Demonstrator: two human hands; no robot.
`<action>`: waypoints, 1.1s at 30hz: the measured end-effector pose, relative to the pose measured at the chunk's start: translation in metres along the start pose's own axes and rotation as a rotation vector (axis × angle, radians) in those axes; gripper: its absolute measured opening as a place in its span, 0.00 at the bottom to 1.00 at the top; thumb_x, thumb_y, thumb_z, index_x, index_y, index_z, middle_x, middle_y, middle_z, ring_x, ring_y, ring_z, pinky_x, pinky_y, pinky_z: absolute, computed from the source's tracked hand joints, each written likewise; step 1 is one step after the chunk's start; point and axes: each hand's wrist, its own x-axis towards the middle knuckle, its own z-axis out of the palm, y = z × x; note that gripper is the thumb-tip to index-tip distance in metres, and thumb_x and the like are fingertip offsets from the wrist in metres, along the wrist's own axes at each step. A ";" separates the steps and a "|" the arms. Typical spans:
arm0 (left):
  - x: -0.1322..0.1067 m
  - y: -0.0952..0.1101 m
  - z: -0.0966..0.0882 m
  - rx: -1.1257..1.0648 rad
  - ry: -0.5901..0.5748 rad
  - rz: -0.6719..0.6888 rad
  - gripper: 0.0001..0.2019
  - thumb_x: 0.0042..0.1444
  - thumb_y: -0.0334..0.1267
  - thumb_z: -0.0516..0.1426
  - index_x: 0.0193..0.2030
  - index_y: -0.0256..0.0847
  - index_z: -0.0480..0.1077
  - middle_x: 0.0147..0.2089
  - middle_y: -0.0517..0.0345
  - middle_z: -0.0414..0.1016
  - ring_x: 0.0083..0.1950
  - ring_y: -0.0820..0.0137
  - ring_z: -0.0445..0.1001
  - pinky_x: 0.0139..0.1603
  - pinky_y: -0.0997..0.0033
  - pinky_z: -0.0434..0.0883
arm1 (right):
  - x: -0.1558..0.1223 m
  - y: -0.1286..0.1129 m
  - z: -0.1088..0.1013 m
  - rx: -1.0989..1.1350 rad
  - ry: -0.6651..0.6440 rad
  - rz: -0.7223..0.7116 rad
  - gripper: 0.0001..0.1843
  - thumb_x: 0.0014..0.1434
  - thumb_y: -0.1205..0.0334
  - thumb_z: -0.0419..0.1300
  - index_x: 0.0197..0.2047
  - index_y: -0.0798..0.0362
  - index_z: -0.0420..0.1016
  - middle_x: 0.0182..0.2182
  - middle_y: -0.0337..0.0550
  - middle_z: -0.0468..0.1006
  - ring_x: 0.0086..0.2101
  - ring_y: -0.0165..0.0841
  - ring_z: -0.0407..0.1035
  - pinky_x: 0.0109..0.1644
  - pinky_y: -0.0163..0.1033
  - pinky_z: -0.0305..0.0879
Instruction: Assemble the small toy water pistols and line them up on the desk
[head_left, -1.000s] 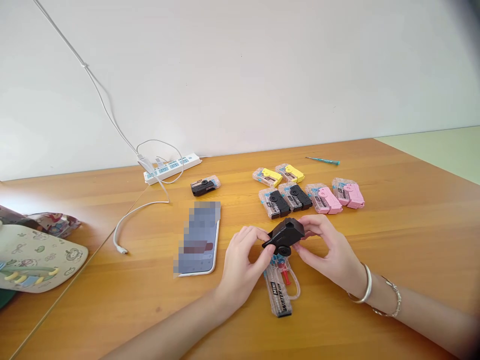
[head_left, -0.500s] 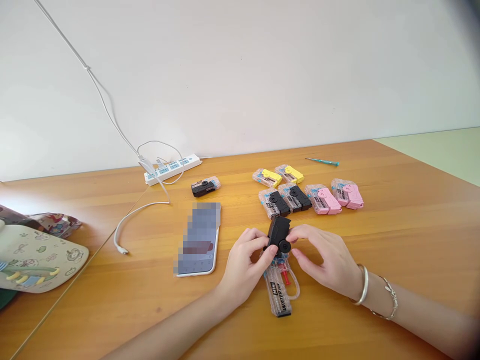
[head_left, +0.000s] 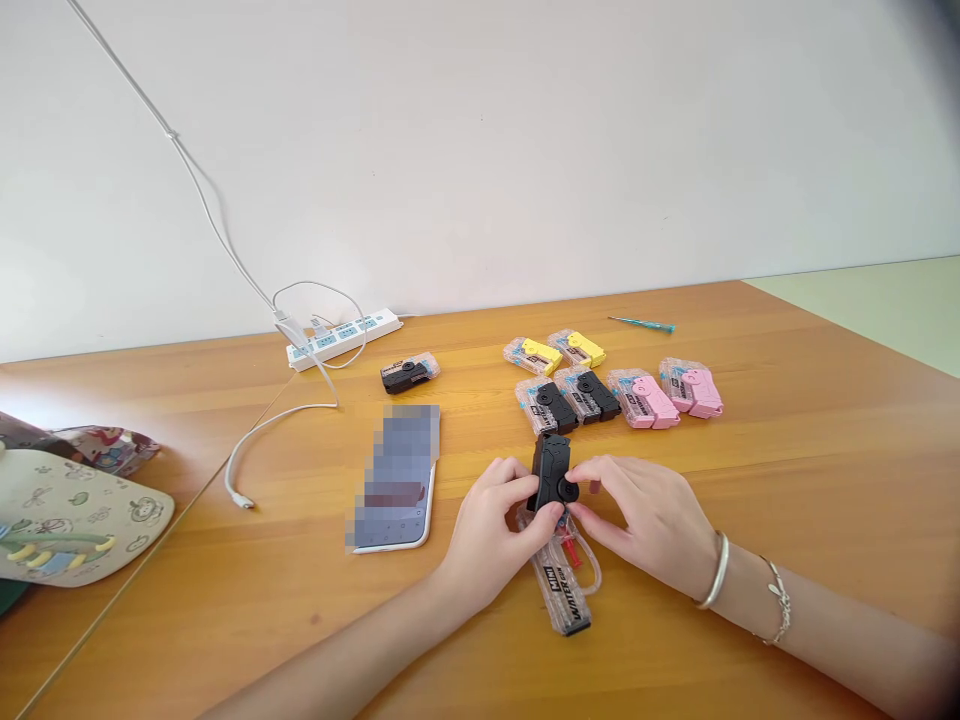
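Since the earlier frame, the black plastic shell (head_left: pixel 551 475) has turned and now stands more upright, and the right hand (head_left: pixel 637 515) has come closer to it. The shell is at lower centre of the frame, held just above the clear toy water gun (head_left: pixel 561 585), which lies on the wooden surface (head_left: pixel 787 480) and touches the left hand's (head_left: pixel 496 530) lower edge. The left hand is closed around the shell's left side. The right hand is partly closed, and its fingertips (head_left: pixel 574 510) press on the shell near its round black knob. Above the hands stand two yellow toy guns (head_left: pixel 555 350), two black toy guns (head_left: pixel 566 398) and two pink toy guns (head_left: pixel 664 397), all in clear bodies. To the left lies a phone (head_left: pixel 394 480) with a blurred screen. A thin teal screwdriver (head_left: pixel 641 323) lies near the far edge.
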 end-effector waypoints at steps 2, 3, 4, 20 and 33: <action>0.000 0.000 0.000 0.009 0.003 -0.001 0.09 0.57 0.38 0.53 0.31 0.43 0.75 0.29 0.59 0.62 0.34 0.66 0.65 0.33 0.70 0.64 | 0.002 -0.003 -0.002 -0.051 0.000 -0.010 0.03 0.60 0.64 0.53 0.39 0.52 0.66 0.31 0.42 0.80 0.29 0.33 0.74 0.32 0.36 0.64; 0.000 0.000 0.001 0.012 0.006 -0.005 0.10 0.57 0.38 0.53 0.30 0.42 0.74 0.28 0.59 0.61 0.34 0.66 0.64 0.33 0.70 0.64 | 0.003 -0.004 -0.003 -0.075 -0.007 -0.011 0.04 0.60 0.65 0.52 0.38 0.52 0.66 0.31 0.42 0.80 0.29 0.33 0.74 0.32 0.36 0.63; 0.000 0.000 0.001 0.015 0.011 -0.008 0.10 0.57 0.38 0.53 0.28 0.42 0.73 0.28 0.59 0.61 0.33 0.67 0.64 0.33 0.70 0.64 | 0.005 -0.006 -0.004 -0.099 -0.014 -0.013 0.04 0.59 0.65 0.52 0.38 0.52 0.66 0.30 0.41 0.79 0.29 0.33 0.73 0.32 0.37 0.63; 0.002 -0.007 0.004 -0.044 0.090 -0.003 0.16 0.56 0.34 0.51 0.18 0.41 0.52 0.25 0.62 0.56 0.31 0.69 0.59 0.31 0.69 0.60 | 0.030 -0.031 -0.007 -0.457 -0.188 -0.066 0.03 0.48 0.69 0.54 0.25 0.53 0.67 0.20 0.38 0.70 0.23 0.33 0.64 0.30 0.39 0.49; 0.003 -0.011 0.002 -0.069 0.117 -0.026 0.18 0.60 0.37 0.47 0.19 0.42 0.50 0.23 0.63 0.54 0.29 0.69 0.58 0.31 0.70 0.58 | 0.039 -0.047 0.003 -0.571 -0.300 -0.051 0.05 0.50 0.73 0.55 0.27 0.54 0.67 0.22 0.43 0.73 0.23 0.34 0.66 0.26 0.38 0.49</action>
